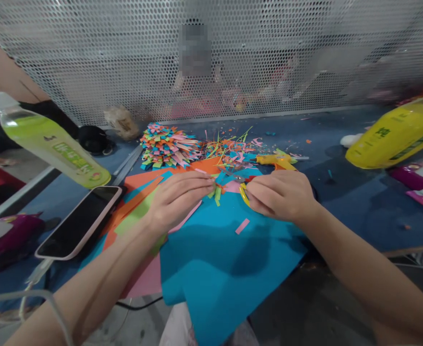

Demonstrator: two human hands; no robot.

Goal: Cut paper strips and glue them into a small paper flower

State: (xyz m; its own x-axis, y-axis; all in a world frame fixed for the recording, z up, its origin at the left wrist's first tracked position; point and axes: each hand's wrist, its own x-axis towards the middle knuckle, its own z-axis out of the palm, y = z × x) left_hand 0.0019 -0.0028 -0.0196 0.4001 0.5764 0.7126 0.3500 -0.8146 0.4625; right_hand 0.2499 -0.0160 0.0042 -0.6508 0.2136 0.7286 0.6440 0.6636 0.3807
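Note:
My right hand (281,194) is closed around the yellow handle of a pair of scissors (245,196), whose metal blades point left. To the left, my left hand (182,194) has its fingers pressed together on small green and orange paper strips (217,194) near the blade tips. Its fingertips are partly hidden. Under both hands lies a large blue paper sheet (211,269), overhanging the table's front edge, with a loose pink strip (242,226) on it. Orange, green and pink sheets (139,211) are stacked beneath at the left. Behind my left hand stands a bushy, multicoloured paper-strip piece (166,146).
A yellow glue gun (276,159) lies beyond my right hand, beside a heap of paper scraps (233,150). Drink bottles stand left (53,142) and right (395,132). A phone (80,223) with a cable lies left. A perforated metal panel (125,57) borders the table's back.

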